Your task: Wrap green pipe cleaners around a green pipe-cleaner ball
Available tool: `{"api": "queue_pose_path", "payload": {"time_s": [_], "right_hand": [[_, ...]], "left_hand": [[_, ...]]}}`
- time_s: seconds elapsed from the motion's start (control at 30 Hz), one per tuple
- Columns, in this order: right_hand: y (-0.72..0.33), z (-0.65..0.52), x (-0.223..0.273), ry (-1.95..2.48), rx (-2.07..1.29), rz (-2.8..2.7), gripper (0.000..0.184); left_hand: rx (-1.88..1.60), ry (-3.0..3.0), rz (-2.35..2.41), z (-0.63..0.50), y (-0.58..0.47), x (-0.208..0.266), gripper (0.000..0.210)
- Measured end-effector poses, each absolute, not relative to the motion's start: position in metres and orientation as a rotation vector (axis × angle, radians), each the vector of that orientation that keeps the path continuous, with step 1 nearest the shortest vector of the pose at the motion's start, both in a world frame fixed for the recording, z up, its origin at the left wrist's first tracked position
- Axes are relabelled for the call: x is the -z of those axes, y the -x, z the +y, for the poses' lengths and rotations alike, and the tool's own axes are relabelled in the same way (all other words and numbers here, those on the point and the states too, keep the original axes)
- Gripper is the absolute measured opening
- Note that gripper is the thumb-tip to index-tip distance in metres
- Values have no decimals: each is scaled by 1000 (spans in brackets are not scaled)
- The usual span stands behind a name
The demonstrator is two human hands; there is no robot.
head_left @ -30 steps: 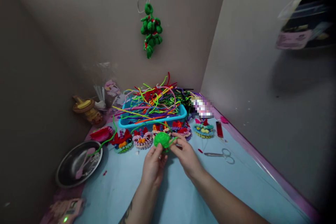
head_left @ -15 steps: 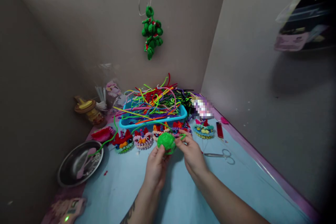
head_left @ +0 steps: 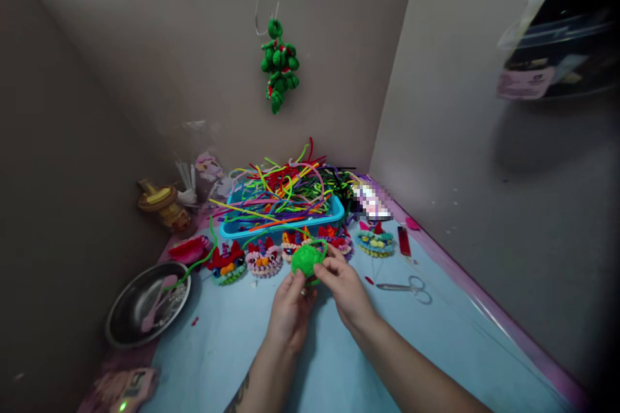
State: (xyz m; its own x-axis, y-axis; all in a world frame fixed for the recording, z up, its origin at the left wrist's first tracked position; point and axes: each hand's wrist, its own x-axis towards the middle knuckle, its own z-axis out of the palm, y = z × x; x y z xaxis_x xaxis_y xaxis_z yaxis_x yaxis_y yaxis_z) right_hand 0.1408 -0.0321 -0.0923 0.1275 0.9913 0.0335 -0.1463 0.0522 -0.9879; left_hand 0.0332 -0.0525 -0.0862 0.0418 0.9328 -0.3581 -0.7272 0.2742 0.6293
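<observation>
Left hand [head_left: 289, 310]'s pinching the green ball [head_left: 305, 261], right hand [head_left: 347, 285]'s pinching its edge; yank that loop [head_left: 325, 246] just above the right hand and it could unravel.

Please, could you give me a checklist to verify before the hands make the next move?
1. Left hand holds the rounded bright-green piece of soft-looking material: ok.
2. Right hand touches this piece: ok.
3. Thin bright-green strand lies flat against the piece: not ok, it arches outward.
4. Silver metal scissors lie apart from both hands: ok.
5. Underside of the piece is even: cannot tell, hidden.
</observation>
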Motion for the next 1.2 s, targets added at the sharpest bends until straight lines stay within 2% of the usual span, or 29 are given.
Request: {"api": "queue_pose_path", "payload": {"time_s": [0.53,0.67,0.9,1.2], "right_hand": [[-138,-33,97,1145,-1105,-1069,25],[-139,-31,95,1104,-1065,-1196,19],[-139,-26,105,1056,-981,-1205,25],[-134,-33,89,890,-1236,-1059,34]], "left_hand": [[-1341,-428,823,-53,-36,88,30],[-1392,-526,812,-51,-35,92,32],[-1469,-624,898,-51,-35,98,29],[-1492,-682,824,-50,-30,92,33]]}}
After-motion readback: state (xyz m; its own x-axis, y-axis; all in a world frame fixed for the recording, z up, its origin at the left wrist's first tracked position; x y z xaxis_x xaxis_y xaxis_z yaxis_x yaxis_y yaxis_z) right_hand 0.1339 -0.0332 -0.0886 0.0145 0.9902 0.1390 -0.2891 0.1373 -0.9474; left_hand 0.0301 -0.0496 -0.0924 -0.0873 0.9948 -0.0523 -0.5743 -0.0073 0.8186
